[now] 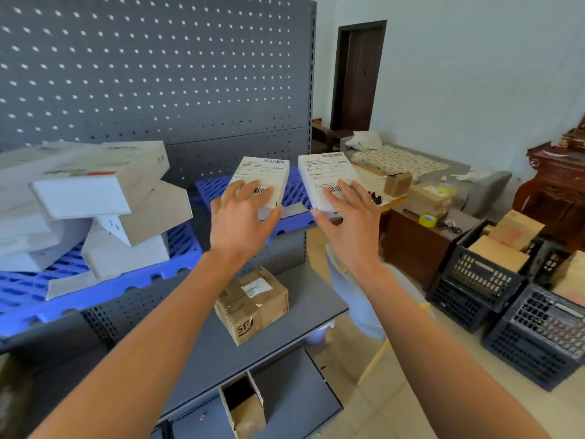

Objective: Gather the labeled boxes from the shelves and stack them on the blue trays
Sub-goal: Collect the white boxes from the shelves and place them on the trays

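Observation:
Each of my hands holds a flat white labeled box above the far blue tray (212, 187) on the upper shelf. My left hand (243, 217) grips the left white box (261, 177), fingers spread over its label and thumb under its near edge. My right hand (346, 220) grips the right white box (327, 179) the same way, out past the shelf's right end. A second blue tray (95, 289) at the left carries a loose pile of several white boxes (95, 198). A brown taped carton (253, 304) with a label sits on the grey shelf (316, 307) below.
The grey pegboard back panel (158, 74) rises behind the shelves. An open small carton (243, 403) stands on the lowest shelf. To the right on the floor are black plastic crates (506, 312) with cardboard, a low brown table (414, 245) with tape rolls and cartons, and a white stool (357, 299).

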### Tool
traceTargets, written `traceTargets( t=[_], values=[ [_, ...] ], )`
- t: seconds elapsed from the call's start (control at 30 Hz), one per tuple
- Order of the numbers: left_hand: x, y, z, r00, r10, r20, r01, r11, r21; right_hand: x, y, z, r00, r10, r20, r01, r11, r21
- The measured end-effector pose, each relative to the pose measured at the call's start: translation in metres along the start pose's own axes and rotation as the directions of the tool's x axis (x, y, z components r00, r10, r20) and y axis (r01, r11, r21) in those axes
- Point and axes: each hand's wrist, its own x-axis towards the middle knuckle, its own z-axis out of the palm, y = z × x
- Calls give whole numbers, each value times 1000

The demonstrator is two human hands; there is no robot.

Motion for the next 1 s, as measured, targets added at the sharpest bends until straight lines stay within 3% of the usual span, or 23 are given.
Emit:
traceTargets(
  t=[0.23, 0.6, 0.9, 1.0],
  values=[
    [20, -3, 9, 994, -99, -36, 100, 994, 35, 22, 9, 29, 995, -23, 98, 24, 1000, -11],
    [26, -23, 28, 969, -243, 33, 242, 970, 24, 32, 5, 58, 973, 8, 231, -28, 996, 83],
    [21, -15, 22, 965, -239, 112, 224, 966, 129, 26, 6, 61, 955, -33, 294, 29, 999, 16],
    [13, -10, 19, 977, -204, 60, 194, 971, 140, 16, 6, 57, 958, -56, 281, 63, 998, -15]
  ],
)
